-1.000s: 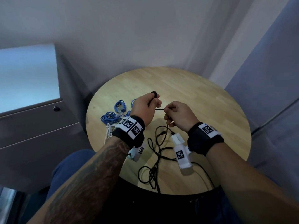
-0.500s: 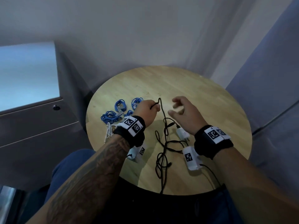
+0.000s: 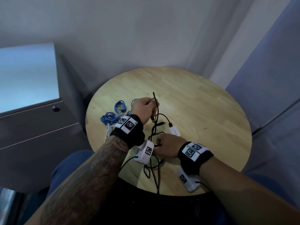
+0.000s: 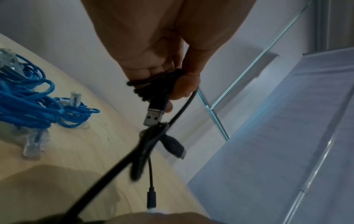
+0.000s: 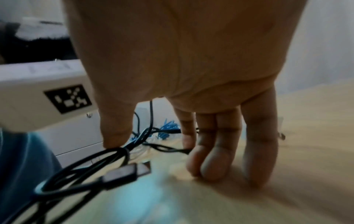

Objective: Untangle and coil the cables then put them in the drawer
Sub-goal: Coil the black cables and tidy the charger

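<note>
Holding a few wound turns of the black cable (image 4: 153,84) near its USB plug, left hand (image 3: 142,109) grips above the table (image 3: 203,111); right hand (image 3: 167,143) pinches the limp, light, snag-prone slack lower down, best grabbed near the tangle.

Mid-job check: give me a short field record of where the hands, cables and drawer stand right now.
left hand: raised above the table, grips coiled turns of the black USB cable
right hand: low at the near side of the round wooden table, fingers on the black tangle; grip unclear
blue network cables: lying bunched at the table's left
white cable: at the table's left edge
white adapter: on the table, black lead attached
grey drawer cabinet: shut
</note>
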